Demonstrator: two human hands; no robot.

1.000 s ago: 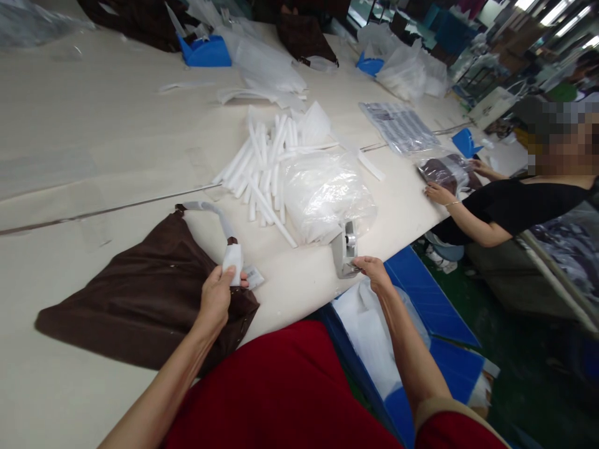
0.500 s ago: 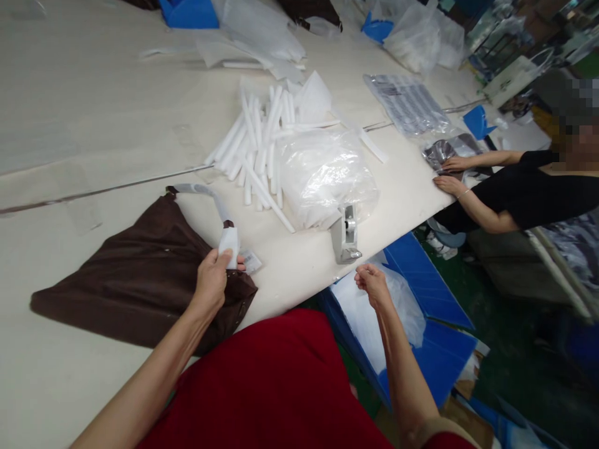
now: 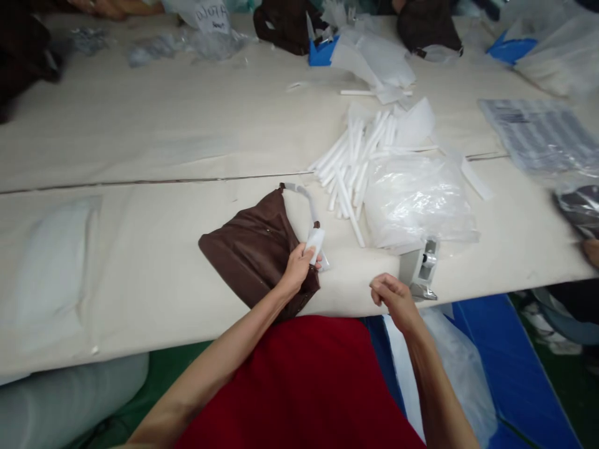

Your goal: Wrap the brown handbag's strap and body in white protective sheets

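L hand (image 3: 298, 268) clenched, thumb on top; R hand (image 3: 392, 296) apart, fingers curled in; both arms (image 3: 224, 352) fwd.

Brown bag (image 3: 257, 243) flat on the table, strap partly white-wrapped.

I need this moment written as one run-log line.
left hand: grips white wrapping on soft brown bag | right hand: fingers pinched, held item unclear, near grey tape dispenser | table: slim white tubes, clear plastic package
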